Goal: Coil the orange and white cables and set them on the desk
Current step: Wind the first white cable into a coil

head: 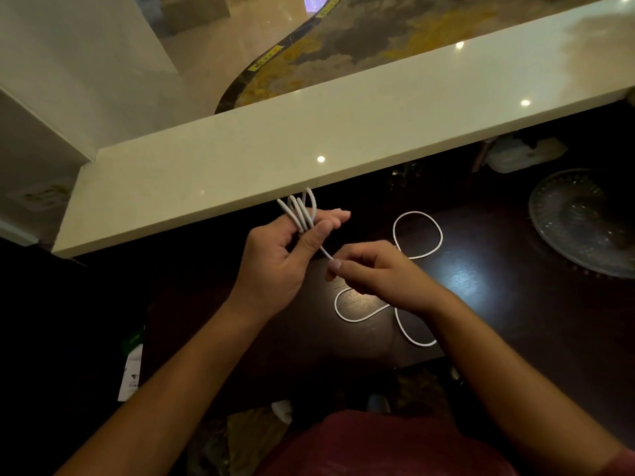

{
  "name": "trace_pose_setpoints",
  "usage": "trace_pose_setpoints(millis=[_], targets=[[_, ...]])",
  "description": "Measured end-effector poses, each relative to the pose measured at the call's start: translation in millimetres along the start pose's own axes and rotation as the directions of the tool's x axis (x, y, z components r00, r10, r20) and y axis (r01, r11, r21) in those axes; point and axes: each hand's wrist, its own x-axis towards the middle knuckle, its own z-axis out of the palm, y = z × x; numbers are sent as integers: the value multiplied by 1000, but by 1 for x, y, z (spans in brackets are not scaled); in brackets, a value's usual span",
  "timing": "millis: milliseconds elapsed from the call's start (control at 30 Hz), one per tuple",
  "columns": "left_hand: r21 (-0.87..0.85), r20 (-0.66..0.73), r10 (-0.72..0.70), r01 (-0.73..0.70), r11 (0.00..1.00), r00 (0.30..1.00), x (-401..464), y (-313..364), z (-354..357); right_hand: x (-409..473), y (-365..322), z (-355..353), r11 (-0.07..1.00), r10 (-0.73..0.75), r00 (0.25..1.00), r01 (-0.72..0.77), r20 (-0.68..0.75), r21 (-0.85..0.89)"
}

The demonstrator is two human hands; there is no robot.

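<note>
head view: left hand [278, 261] raised above the dark table [481, 304], grip closed on several loops of white cable [299, 213], thumb pressed over the bundle, loop tops standing up past the fingers against the pale ledge [240, 159]. right hand [372, 269] just beside it, grip narrow, pinching the short straight run of cable that leaves the bundle. rest of the cable loose on the table: one round loop beyond the right hand, two longer loops nearer, partly hidden under the right wrist. glass dish [580, 221] on the table at far right, well apart from the cable. some pale clutter behind the dish under the ledge, too dim to tell. red cloth at bottom edge. patterned floor beyond the ledge.
</note>
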Motion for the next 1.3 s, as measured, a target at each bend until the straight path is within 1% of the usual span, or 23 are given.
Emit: trace_pose_setpoints(millis=[67, 133, 267, 367, 467, 533, 600, 667, 733, 767, 833, 867, 900, 933, 1000, 1033, 1100, 1167, 1233, 1300], targets=[[158, 6, 38, -38, 987, 999, -2, -15, -2, -1, -7, -2, 997, -21, 1000, 22, 9, -72], [287, 35, 91, -97, 953, 995, -4, -28, -4, -4, -14, -5, 988, -41, 999, 43, 16, -147], [408, 127, 139, -179, 895, 982, -7, -42, -10, -11, -25, -11, 937, -20, 997, 44, 72, -346], [417, 172, 123, -185, 890, 977, -10, -47, -10, -16, -31, -13, 887, -43, 998, 58, 43, -458], [434, 155, 101, -160, 887, 983, -12, -47, -5, -17, -35, -12, 850, -82, 997, 74, 9, -521], [443, 105, 77, -117, 889, 991, -10, -45, -1, -16, -34, -8, 827, -92, 995, 103, 47, -553], [437, 47, 51, -66, 897, 998, -8, -43, 2, -16, -31, 3, 785, -96, 989, 146, 115, -602], [464, 21, 65, -67, 883, 998, -7, -41, 3, -18, -31, 11, 746, -109, 983, 180, 149, -641], [460, 2, 67, -60, 886, 998, -9, -39, 4, -19, -36, 10, 745, -131, 979, 199, 154, -637], [424, -24, 51, -36, 905, 998, -9, -36, 3, -19, -40, 8, 744, -139, 978, 206, 155, -636], [297, -110, -7, 40, 954, 994, -6, -28, 1, -19, -45, 2, 733, -138, 977, 211, 162, -647], [258, -145, -14, 51, 965, 989, -5, -24, 1, -19, -45, 1, 732, -128, 977, 209, 170, -649], [265, -164, 12, 32, 964, 986, -4, -20, 0, -19, -43, 2, 732, -115, 978, 204, 176, -650], [319, -156, 68, -15, 948, 985, -5, -18, 1, -20, -40, 3, 725, -99, 979, 195, 181, -661], [472, -53, 203, -155, 868, 978, -10, -20, 5, -22, -35, 7, 699, -53, 978, 181, 202, -692], [511, 11, 236, -209, 834, 972, -13, -24, 6, -23, -34, 7, 704, -37, 976, 179, 216, -687], [517, 98, 235, -251, 818, 967, -18, -30, 3, -27, -40, 3, 788, -55, 978, 166, 200, -592], [502, 159, 254, -300, 811, 954, -22, -32, -4, -31, -50, -8, 874, -133, 986, 166, 104, -456], [516, 233, 268, -352, 781, 935, -24, -31, -9, -35, -63, -21, 891, -207, 978, 204, 36, -405], [533, 293, 247, -372, 760, 924, -24, -28, -8, -37, -72, -26, 874, -251, 967, 242, 36, -421]])
